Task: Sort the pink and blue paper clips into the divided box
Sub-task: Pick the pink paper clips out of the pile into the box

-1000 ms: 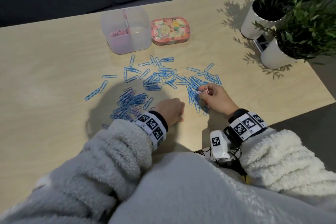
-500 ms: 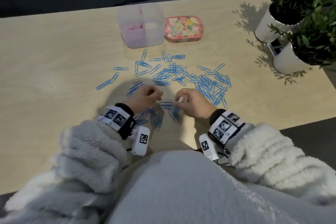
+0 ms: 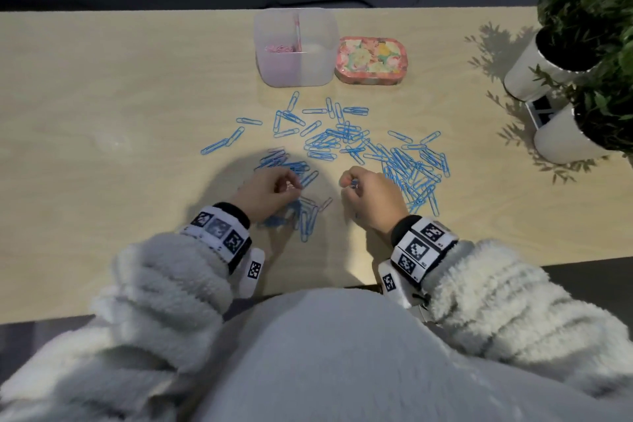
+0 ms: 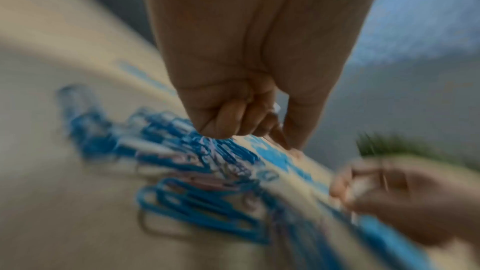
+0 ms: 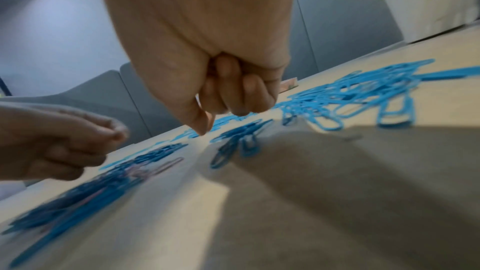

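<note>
A pale wooden counter (image 3: 102, 106) carries two white potted plants (image 3: 561, 134), a translucent divided box (image 3: 294, 72) with pink clips left, a floral tin (image 3: 371, 60), and scattered blue paper clips (image 3: 346, 140). Since earlier, both hands have separated: left hand (image 3: 270, 190) seemingly pinches a pinkish clip, right hand (image 3: 371, 195) a blue one.

Left hand (image 4: 249, 81) curled, above blurred blue paper clips (image 4: 197, 171)

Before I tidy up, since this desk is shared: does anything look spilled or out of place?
Yes: blue paper clips lie strewn loose over the table in front of the divided box, none visibly inside it.
</note>
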The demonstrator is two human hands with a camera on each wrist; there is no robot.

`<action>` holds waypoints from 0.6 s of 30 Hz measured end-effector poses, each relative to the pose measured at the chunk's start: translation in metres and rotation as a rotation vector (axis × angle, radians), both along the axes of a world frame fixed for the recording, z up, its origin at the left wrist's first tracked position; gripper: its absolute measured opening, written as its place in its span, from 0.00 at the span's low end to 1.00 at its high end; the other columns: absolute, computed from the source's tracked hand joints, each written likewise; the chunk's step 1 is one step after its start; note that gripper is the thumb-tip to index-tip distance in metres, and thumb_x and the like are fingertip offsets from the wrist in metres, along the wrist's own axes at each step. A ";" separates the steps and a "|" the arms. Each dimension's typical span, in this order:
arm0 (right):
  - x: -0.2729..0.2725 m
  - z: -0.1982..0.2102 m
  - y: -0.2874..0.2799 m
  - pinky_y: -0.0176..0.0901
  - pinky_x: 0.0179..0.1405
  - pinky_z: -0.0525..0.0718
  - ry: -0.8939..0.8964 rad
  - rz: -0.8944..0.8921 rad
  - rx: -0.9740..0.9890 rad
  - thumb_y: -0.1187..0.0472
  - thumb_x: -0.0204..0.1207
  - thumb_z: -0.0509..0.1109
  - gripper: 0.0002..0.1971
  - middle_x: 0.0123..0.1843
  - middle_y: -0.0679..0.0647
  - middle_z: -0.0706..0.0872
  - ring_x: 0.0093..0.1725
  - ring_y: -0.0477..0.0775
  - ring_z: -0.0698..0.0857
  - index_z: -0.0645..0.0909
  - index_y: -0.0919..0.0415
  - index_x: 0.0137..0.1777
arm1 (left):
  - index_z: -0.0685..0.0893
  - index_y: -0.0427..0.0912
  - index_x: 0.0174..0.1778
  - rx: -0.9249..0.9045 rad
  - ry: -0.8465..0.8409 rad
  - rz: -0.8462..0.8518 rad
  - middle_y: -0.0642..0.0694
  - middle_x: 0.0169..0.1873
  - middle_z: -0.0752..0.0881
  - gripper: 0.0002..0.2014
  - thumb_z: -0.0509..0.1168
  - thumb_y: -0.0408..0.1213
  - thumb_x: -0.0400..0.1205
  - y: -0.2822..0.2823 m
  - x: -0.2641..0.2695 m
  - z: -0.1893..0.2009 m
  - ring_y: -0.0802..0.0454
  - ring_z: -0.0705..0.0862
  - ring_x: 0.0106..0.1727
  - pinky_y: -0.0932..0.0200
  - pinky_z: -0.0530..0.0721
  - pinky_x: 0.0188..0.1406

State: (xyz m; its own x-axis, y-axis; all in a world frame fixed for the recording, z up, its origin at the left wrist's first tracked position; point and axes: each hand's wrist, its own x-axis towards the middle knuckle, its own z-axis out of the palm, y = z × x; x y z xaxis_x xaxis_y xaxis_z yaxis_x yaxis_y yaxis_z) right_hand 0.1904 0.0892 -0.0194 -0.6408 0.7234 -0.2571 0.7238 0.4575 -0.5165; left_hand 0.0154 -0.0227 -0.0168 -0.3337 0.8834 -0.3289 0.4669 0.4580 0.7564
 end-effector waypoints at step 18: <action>-0.001 -0.011 0.000 0.41 0.34 0.68 0.193 0.059 -0.146 0.66 0.69 0.67 0.09 0.25 0.42 0.72 0.32 0.53 0.73 0.73 0.55 0.32 | 0.76 0.43 0.43 -0.048 0.128 -0.086 0.50 0.31 0.79 0.02 0.62 0.31 0.79 0.008 -0.002 0.000 0.54 0.75 0.31 0.68 0.70 0.29</action>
State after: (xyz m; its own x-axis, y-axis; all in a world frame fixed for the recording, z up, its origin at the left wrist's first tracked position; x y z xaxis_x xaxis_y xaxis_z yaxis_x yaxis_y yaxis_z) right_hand 0.1892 0.0895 -0.0307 -0.7283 0.6472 -0.2253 0.5797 0.4065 -0.7062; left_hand 0.0134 -0.0142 -0.0163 -0.2996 0.8948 -0.3310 0.5974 0.4465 0.6662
